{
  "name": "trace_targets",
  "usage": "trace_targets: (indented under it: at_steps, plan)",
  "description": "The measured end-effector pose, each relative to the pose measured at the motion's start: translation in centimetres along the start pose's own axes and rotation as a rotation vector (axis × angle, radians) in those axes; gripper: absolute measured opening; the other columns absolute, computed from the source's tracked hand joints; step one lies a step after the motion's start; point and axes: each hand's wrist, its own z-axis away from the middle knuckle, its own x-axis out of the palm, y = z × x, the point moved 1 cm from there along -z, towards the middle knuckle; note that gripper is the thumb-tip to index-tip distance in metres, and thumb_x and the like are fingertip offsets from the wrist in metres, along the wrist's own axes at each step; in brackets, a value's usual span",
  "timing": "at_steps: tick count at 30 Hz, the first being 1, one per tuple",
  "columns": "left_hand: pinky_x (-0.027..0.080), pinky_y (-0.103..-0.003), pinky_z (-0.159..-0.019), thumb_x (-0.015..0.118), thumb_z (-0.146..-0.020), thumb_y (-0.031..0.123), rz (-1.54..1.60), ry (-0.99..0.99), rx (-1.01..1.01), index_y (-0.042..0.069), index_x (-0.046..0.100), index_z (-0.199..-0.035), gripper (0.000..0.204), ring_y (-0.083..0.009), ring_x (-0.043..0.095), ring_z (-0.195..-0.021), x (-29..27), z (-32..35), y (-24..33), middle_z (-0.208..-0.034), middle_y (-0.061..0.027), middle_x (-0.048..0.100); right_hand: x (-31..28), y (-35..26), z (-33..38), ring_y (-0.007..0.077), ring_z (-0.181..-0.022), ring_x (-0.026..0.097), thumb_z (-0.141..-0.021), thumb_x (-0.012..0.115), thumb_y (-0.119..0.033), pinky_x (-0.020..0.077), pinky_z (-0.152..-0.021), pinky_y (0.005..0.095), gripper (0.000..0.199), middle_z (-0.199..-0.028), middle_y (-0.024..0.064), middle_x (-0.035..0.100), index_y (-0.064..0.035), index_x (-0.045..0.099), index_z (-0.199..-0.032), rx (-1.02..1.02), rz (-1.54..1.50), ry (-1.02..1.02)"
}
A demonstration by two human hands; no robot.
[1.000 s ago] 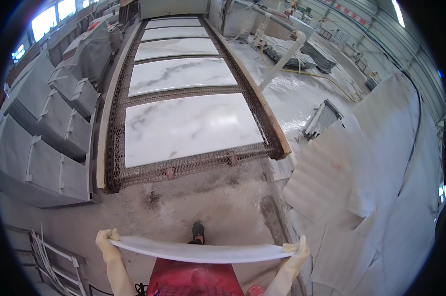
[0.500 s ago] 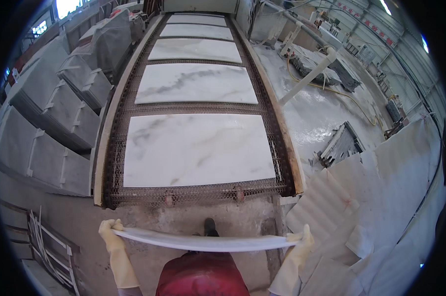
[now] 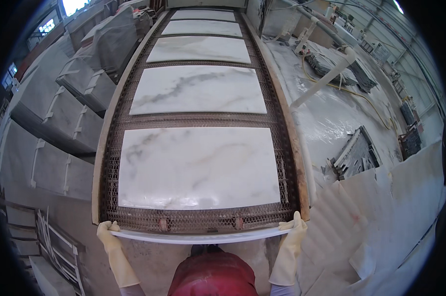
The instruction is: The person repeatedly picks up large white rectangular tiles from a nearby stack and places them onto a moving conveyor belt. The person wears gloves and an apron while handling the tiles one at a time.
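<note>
Between my gloved hands I hold a white stone slab (image 3: 198,238), seen nearly edge-on across my front. My left hand (image 3: 108,231), in a pale yellow rubber glove, is closed on its left end. The right end is gripped by my right hand (image 3: 294,228) in a matching glove. The slab is level with the near end of a mesh conveyor belt (image 3: 139,217); whether it touches the belt I cannot tell. Nearest on the belt lies a white marble slab (image 3: 198,167) with grey veins. Behind it rests a second veined slab (image 3: 198,90), with several more farther off.
Wooden rails (image 3: 294,163) border the belt. Wrapped stacks of grey slabs (image 3: 60,118) stand to the left, above a metal rack (image 3: 60,246). On the right are a white pipe (image 3: 324,81), a crate of stone scraps (image 3: 356,153) and corrugated sheets (image 3: 341,217).
The belt's near end is now closer to me, and the held slab has come right up to it. Both hands keep their grip on the slab's ends.
</note>
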Motion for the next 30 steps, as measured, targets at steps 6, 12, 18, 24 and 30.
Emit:
trace_targets:
  at_steps: [6, 12, 18, 24, 30]
  plan:
    - [0.046, -0.038, -0.082, 0.046, -0.07, 0.008, -0.118, 0.109, -0.034, 0.003, 0.049, -0.068, 0.006, -0.0229, 0.045, -0.048, 2.2, -0.3, 0.4, -0.049, -0.0109, 0.047, 1.9, 0.4, -2.3, 0.0225, -0.037, 0.047, -0.091, 0.052, -0.026, 0.0445, -0.05, 0.0349, 0.048, -0.04, 0.013, 0.048, -0.0059, 0.045, -0.048, 0.068, 0.028, 0.032]
    - [0.043, -0.035, -0.062, 0.05, -0.071, 0.01, -0.256, 0.127, -0.123, 0.004, 0.052, -0.068, 0.008, -0.0221, 0.046, -0.05, 4.7, -0.4, 1.3, -0.049, -0.0088, 0.047, 4.0, -0.4, -2.9, 0.0215, -0.035, 0.042, -0.091, 0.052, -0.03, 0.0412, -0.048, 0.0335, 0.047, -0.039, 0.0098, 0.044, -0.0087, 0.043, -0.049, 0.127, 0.118, 0.072]
    - [0.041, -0.034, -0.065, 0.057, -0.076, 0.023, -0.518, 0.094, -0.122, -0.003, 0.063, -0.078, 0.026, -0.0225, 0.054, -0.066, 2.8, -5.7, -1.3, -0.069, -0.0103, 0.06, 6.4, -0.4, -3.6, 0.0155, -0.046, 0.043, -0.089, 0.055, -0.034, 0.0384, -0.051, 0.0292, 0.038, -0.05, 0.0078, 0.051, -0.0084, 0.047, -0.063, 0.058, 0.218, 0.053]
    - [0.041, -0.035, -0.086, 0.05, -0.082, 0.042, -0.893, 0.052, -0.042, -0.004, 0.065, -0.098, 0.051, -0.0264, 0.059, -0.093, 8.0, -3.3, 1.8, -0.098, -0.0184, 0.065, 6.9, 0.6, -5.0, 0.0104, -0.098, 0.051, -0.092, 0.055, -0.027, 0.0385, -0.087, 0.0244, 0.032, -0.107, 0.0056, 0.06, -0.0006, 0.056, -0.109, -0.127, 0.328, -0.295]
    - [0.043, -0.031, -0.083, 0.051, -0.088, 0.033, -0.068, 0.06, 0.134, 0.003, 0.063, -0.096, 0.033, -0.0185, 0.06, -0.089, 6.0, -2.1, -0.3, -0.091, -0.0095, 0.066, 7.2, 1.7, -6.7, 0.0114, -0.085, 0.052, -0.089, 0.059, -0.036, 0.0423, -0.077, 0.0252, 0.042, -0.094, 0.0058, 0.058, -0.0013, 0.057, -0.112, -0.184, 0.452, -0.312]
